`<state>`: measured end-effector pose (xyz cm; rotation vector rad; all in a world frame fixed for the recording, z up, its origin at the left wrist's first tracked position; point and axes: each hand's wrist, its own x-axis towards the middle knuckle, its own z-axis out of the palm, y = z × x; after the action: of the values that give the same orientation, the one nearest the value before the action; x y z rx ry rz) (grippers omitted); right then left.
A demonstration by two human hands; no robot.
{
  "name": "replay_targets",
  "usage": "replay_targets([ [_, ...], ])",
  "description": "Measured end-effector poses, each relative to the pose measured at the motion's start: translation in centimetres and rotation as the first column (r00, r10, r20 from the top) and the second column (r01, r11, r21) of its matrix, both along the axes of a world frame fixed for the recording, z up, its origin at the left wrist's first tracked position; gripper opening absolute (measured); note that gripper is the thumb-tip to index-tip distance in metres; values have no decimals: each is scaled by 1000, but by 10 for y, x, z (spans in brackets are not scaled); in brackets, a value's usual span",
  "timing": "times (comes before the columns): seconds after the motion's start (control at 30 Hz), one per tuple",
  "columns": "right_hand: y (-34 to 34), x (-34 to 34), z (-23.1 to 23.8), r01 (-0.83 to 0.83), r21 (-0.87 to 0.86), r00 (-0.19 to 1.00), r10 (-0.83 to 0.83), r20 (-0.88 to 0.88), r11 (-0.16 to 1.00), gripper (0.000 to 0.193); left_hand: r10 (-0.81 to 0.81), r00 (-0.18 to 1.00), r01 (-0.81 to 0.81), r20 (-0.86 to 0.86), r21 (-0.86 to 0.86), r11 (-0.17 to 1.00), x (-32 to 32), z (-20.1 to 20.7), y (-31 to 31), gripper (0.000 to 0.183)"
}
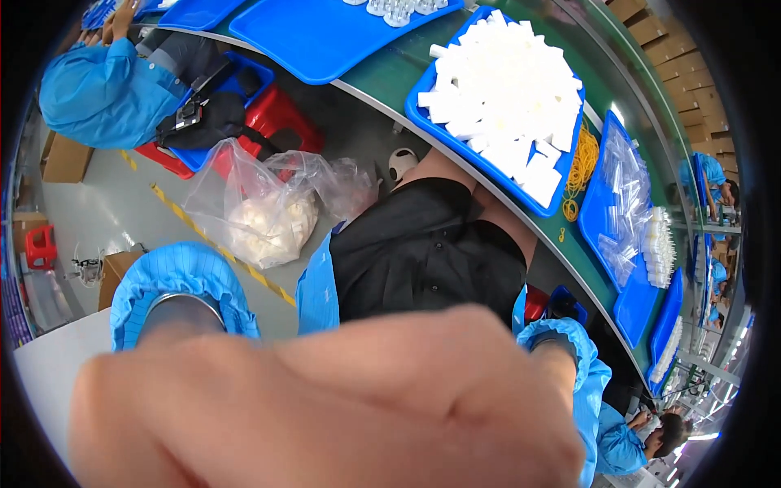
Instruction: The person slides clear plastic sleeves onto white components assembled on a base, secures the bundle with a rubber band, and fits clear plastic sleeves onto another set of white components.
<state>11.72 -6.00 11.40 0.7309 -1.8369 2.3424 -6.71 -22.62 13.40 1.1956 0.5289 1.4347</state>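
— green conveyor belt (382,77) curves across the top, grey floor (122,203) below it with yellow tape lines. what's nearest?

— two hands, pressed right up near the lens and blurred. the left hand (203,407) and the right hand (455,398) lie together, fingers folded against each other. i cannot tell whether they pinch anything; nothing shows between them. blue elastic cuffs sit at both wrists.

— and past them?

— black shorts (423,252) on the person's lap, a blue smock edge beside it. left of that, on the floor, a clear plastic bag (268,211) slumps open, holding a heap of small whitish pieces.

— what's closest on the belt?

— a blue tray (488,167) piled with white rectangular blocks (504,89), matte, loosely heaped, well apart from the hands. just right of it lies a bunch of yellow rubber bands (580,171), then another blue tray (602,244) with small clear bags.

— farther off?

— a person in a blue smock (98,89) at upper left, beside a red stool (277,122).
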Motion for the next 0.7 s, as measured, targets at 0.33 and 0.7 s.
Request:
replay_targets([
  [0.33,16,22,-30,54,-73,999,-55,-1,996,14,-15,999,13,45,41,999,-3,-7,36,10],
  [0.7,30,18,-29,179,-26,982,-180,-55,984,18,-46,998,42,30,129,991,4,-10,131,11],
])
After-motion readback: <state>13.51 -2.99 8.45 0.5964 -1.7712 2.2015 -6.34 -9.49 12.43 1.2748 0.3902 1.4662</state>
